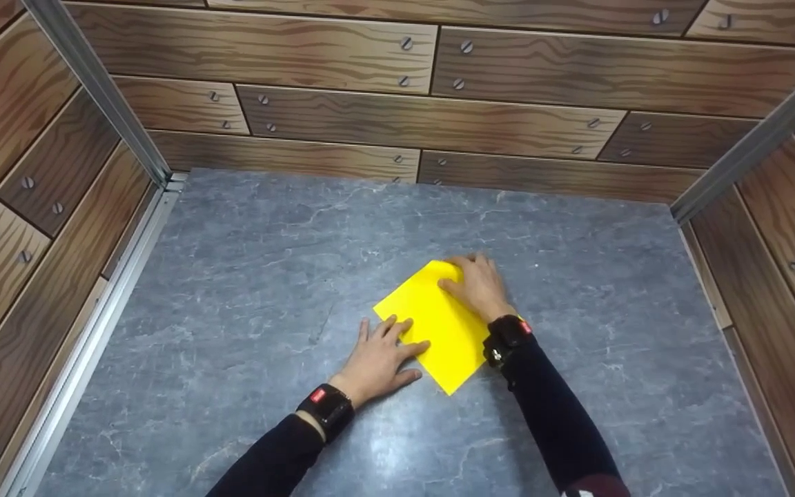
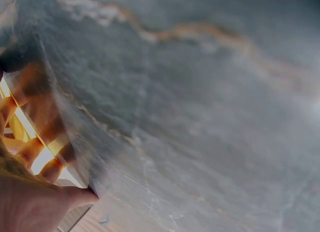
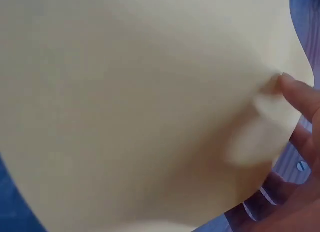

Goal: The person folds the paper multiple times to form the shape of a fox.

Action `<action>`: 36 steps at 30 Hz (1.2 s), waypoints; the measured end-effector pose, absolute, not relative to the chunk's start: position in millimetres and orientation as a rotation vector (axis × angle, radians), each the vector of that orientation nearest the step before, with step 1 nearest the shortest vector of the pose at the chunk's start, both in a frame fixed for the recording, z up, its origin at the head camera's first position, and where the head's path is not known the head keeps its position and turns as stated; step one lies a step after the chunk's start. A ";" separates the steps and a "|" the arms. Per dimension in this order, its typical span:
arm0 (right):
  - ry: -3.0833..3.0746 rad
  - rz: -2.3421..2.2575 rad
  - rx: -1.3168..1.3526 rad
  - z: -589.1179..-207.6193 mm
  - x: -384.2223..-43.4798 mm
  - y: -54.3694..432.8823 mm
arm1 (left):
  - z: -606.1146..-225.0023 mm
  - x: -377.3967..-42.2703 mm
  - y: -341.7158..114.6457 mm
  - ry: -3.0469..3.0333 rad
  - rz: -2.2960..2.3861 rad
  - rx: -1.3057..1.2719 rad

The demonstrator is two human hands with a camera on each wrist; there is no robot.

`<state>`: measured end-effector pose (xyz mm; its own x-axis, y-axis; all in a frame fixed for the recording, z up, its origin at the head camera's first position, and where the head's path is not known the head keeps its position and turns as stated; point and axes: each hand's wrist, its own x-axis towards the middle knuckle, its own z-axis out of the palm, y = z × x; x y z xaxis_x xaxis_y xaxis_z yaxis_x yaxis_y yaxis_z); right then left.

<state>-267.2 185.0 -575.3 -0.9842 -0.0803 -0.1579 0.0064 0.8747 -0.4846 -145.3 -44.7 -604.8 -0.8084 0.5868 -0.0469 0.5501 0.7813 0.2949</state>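
A sheet of yellow paper [image 1: 442,331] lies at an angle on the grey marbled surface, one corner pointing toward the person. My right hand [image 1: 482,286] pinches its far right edge. In the right wrist view the thumb [image 3: 300,94] presses on the face of the paper [image 3: 125,91], which bends there, while the other fingers are past the edge and partly hidden. My left hand [image 1: 377,362] rests with spread fingers at the sheet's left edge, several fingertips on the paper. In the left wrist view that hand [image 2: 30,204] shows only at the lower left.
Wood-patterned panels [image 1: 342,124] with printed screws stand behind the grey surface [image 1: 266,241] and on both sides. A metal rail [image 1: 104,310] runs along the left edge. Metal posts [image 1: 104,90] rise at the back corners. Dark bands with devices [image 1: 328,411] sit on both wrists.
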 end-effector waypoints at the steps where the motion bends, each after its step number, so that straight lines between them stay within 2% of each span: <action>1: 2.862 -0.783 -0.055 -573.4 -266.2 185.4 | -604.8 -145.0 -45.0 2.838 0.400 0.907; 14: 2.990 -1.100 -0.269 -548.6 -234.3 194.6 | -605.0 -145.0 -44.0 2.835 0.418 0.899; 36: 3.060 -0.818 -0.990 -570.5 -159.4 230.4 | -605.5 -142.1 -44.5 2.835 0.436 0.920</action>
